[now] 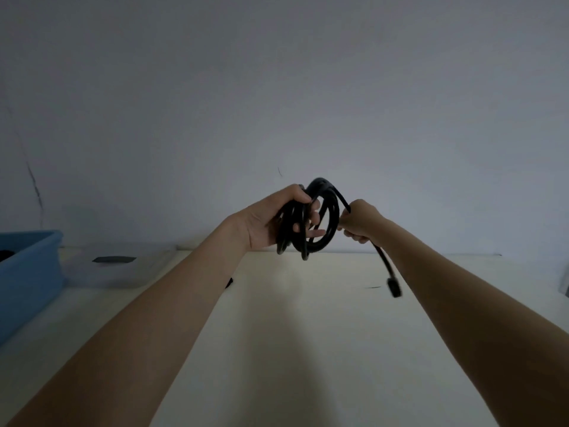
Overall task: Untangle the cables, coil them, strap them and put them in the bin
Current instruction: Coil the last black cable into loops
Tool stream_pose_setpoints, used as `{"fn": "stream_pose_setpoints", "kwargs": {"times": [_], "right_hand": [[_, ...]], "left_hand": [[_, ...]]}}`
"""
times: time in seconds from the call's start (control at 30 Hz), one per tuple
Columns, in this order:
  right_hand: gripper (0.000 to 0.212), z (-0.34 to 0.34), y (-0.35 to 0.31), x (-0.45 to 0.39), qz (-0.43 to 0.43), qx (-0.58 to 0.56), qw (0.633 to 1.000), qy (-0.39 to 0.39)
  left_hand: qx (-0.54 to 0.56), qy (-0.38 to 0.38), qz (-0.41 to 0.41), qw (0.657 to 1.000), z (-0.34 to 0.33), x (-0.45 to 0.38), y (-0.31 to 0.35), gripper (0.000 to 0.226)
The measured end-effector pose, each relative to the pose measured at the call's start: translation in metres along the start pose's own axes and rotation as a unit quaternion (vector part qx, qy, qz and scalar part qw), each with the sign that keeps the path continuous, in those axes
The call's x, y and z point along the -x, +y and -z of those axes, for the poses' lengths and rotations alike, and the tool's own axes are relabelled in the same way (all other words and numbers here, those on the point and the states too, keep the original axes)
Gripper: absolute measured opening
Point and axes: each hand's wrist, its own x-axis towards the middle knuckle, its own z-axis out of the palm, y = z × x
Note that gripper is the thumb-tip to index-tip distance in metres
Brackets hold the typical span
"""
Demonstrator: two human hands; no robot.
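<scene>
A black cable (326,238) is wound into a coil of several loops, held up above the far part of the table. My left hand (268,220) grips the coil's left side, fingers curled through the loops. My right hand (360,221) grips the cable's free end just right of the coil. From that fist the tail hangs down to a black plug (394,287), blurred in the air. A blue bin (29,266) stands at the left edge of the table; something dark lies inside it.
The cream table (308,334) runs to a grey wall. A clear plastic box (117,269) with a dark strip on it stands beside the blue bin. Small dark bits lie on the table: one (229,282) by my left forearm, one (374,287) near the plug.
</scene>
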Motion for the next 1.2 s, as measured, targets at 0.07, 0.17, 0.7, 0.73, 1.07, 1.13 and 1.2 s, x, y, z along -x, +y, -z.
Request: {"fn": "stream_pose_setpoints", "kwargs": {"times": [0.07,0.17,0.7,0.73,1.07,1.13,1.2], "right_hand": [[0.011,-0.004,0.0,0.0,0.006,-0.044,0.999,-0.009],[0.02,-0.011,-0.002,0.004,-0.004,-0.051,0.997,-0.051],[0.014,-0.007,-0.037,0.032,0.037,-0.306,0.887,-0.343],[0.02,-0.008,-0.035,0.031,0.04,-0.333,0.889,-0.312],[0.026,-0.01,-0.036,0.029,0.108,-0.324,0.899,-0.274],[0.031,-0.018,-0.042,0.029,0.165,-0.097,0.966,-0.174],[0.034,-0.021,-0.049,0.03,0.237,0.05,0.965,-0.098]], "left_hand": [[0.027,0.037,-0.025,0.999,0.002,0.0,0.002,0.01],[0.103,0.106,-0.077,0.986,0.001,-0.002,0.006,0.015],[0.145,0.271,-0.171,0.936,0.014,-0.024,0.007,0.011],[0.167,0.272,-0.18,0.931,0.014,-0.023,0.008,0.013],[0.412,0.318,-0.26,0.813,0.019,-0.025,0.016,0.023],[0.413,0.317,-0.257,0.815,0.019,-0.027,0.019,0.017],[0.348,0.317,-0.223,0.854,0.022,-0.028,0.02,0.019]]}}
